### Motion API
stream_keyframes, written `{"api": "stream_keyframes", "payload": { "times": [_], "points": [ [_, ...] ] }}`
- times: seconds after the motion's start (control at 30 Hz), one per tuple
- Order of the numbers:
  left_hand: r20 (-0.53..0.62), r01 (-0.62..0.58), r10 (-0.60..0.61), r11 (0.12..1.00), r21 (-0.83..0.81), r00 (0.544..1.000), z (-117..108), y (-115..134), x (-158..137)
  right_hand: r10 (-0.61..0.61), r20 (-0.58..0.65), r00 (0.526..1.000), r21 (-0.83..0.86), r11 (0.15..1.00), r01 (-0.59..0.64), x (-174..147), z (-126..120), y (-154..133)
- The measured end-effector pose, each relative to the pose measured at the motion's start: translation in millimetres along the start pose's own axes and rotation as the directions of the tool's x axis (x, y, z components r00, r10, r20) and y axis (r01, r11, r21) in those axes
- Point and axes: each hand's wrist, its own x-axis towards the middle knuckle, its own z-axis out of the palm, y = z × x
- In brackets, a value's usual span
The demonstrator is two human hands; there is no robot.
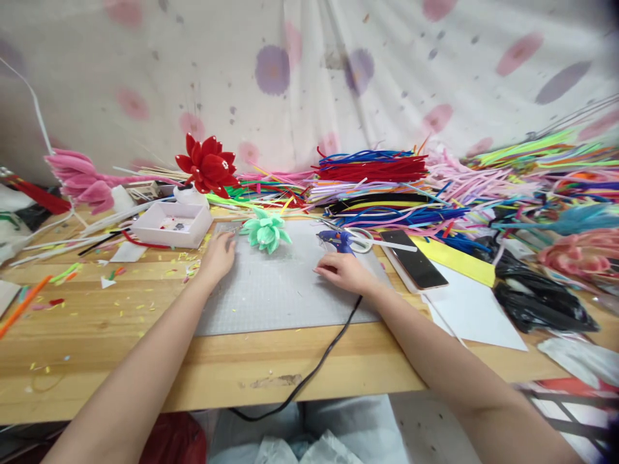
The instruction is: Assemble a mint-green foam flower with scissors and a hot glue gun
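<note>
A mint-green fuzzy flower (265, 231) sits on the grey cutting mat (271, 303), between my hands. To its left, my left hand (218, 258) rests at the mat's edge with its fingers loosely extended, apart from the flower. My right hand (345, 272) lies on the right part of the mat, fingers slightly bent and nothing visible in them. Just beyond it is a blue glue gun (338, 240), partly covered by the hand. Scissors with white handles (362, 241) lie against the gun. A black cord (319, 364) runs from under my right wrist over the table's front edge.
A white box (173, 223) holding small bits stands at the left, near a red flower (207, 166) and a pink flower (80, 177). Bundles of coloured pipe cleaners (372, 169) line the back. A phone (414, 259), white paper (478, 316) and black plastic (541, 299) lie right.
</note>
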Motion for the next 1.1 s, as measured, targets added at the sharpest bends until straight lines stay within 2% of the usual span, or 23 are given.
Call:
{"api": "stream_keyframes", "payload": {
  "times": [0.1,0.17,0.23,0.3,0.4,0.67,0.73,0.87,0.97,1.03,1.1],
  "points": [
    [0.091,-0.112,0.099,0.982,0.151,0.991,12,-5,14,0.159,0.164,0.974,0.186,0.964,-0.188,-8,-18,3],
    [0.145,-0.145,0.115,0.965,0.22,0.983,18,-6,21,0.236,0.336,0.912,0.292,0.894,-0.339,-13,-32,8],
    [0.18,-0.154,0.109,0.952,0.264,0.978,22,-6,25,0.26,0.483,0.836,0.318,0.838,-0.444,-17,-44,16],
    [0.2,-0.159,0.102,0.944,0.289,0.974,24,-6,24,0.303,0.526,0.794,0.277,0.822,-0.497,-22,-53,26],
    [0.217,-0.182,0.118,0.935,0.305,0.969,23,-5,16,0.385,0.448,0.807,0.224,0.826,-0.518,-27,-61,38],
    [0.191,-0.209,0.17,0.957,0.201,0.967,20,-2,-13,0.45,0.311,0.837,0.221,0.823,-0.524,-30,-60,44],
    [0.2,-0.22,0.185,0.961,0.17,0.962,18,-1,-21,0.464,0.223,0.857,0.204,0.838,-0.507,-28,-54,46],
    [0.236,-0.211,0.179,0.97,0.119,0.955,11,6,-38,0.493,-0.051,0.868,0.083,0.869,-0.488,-20,-38,49],
    [0.253,-0.18,0.163,0.983,0.047,0.954,5,11,-46,0.455,-0.155,0.877,0.061,0.89,-0.451,-12,-23,46],
    [0.257,-0.132,0.136,0.991,-0.034,0.957,1,12,-49,0.48,-0.175,0.86,0.046,0.876,-0.48,-7,-13,42],
    [0.241,-0.047,0.08,0.989,-0.139,0.967,-2,11,-49,0.543,-0.201,0.816,0.035,0.836,-0.548,-3,-5,38]
  ]
}}
